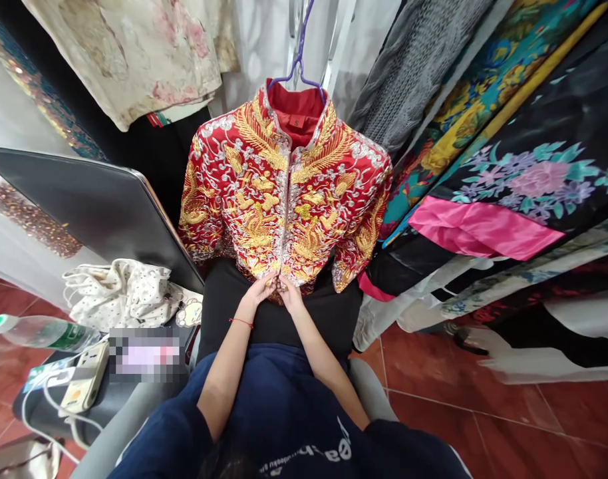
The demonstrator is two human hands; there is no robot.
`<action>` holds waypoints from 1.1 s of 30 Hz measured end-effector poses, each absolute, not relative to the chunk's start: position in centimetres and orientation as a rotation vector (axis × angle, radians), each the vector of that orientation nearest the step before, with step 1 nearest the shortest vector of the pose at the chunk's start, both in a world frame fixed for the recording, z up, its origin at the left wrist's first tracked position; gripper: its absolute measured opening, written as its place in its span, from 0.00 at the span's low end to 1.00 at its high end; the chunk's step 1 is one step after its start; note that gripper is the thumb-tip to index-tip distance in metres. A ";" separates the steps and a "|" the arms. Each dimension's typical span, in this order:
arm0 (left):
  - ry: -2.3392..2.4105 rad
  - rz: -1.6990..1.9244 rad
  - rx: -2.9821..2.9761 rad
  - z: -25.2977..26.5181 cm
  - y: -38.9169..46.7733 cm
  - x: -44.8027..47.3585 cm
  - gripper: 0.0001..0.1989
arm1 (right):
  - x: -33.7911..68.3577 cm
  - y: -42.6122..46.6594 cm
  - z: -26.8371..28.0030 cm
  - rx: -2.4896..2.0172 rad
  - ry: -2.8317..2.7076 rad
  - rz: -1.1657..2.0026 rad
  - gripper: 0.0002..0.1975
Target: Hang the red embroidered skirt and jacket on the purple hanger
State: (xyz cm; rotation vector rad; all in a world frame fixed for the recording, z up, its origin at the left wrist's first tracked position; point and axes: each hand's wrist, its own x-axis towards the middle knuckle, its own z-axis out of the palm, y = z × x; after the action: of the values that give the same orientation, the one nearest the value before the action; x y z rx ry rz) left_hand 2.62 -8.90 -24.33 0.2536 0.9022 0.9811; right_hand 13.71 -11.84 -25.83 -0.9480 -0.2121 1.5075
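In the head view a red jacket [254, 193] with gold and silver embroidery hangs upright on a purple hanger [299, 63]. Its stand collar gapes, and a red label shows inside. The front edges meet along a silver-trimmed centre line. At the lower end of that line, my left hand [263, 287] and my right hand [289, 291] almost touch, each with fingers closed on the hem. The fingertips hide whatever fastening may be there. Below the hem, a black cloth or cushion [229, 313] lies over my lap.
On the left stand a dark panel [99, 206], a dotted white cloth [122, 293], a plastic bottle [44, 332] and a power strip [84, 379] with white cables. Several hanging garments crowd the right, including a black floral one [533, 166]. Red tiles [434, 399] cover the floor.
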 end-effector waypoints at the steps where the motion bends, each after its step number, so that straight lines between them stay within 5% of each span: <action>1: 0.899 1.020 0.278 -24.3 -9.0 2.9 0.09 | 13.7 -11.8 -25.8 -0.953 -0.201 1.492 0.19; 11: 0.870 1.180 0.435 -24.3 -11.6 5.5 0.25 | 14.9 -11.5 -25.7 -0.995 -0.154 1.373 0.18; 33: 0.894 1.216 0.425 -23.2 -11.2 4.7 0.27 | 14.3 -12.3 -25.8 -1.052 -0.223 1.403 0.24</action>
State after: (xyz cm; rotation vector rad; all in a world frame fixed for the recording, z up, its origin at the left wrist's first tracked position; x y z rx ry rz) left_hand 4.72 -11.21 -23.19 0.4250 0.8936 1.2163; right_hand 14.34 -12.26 -25.78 -1.0525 -0.2231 1.4027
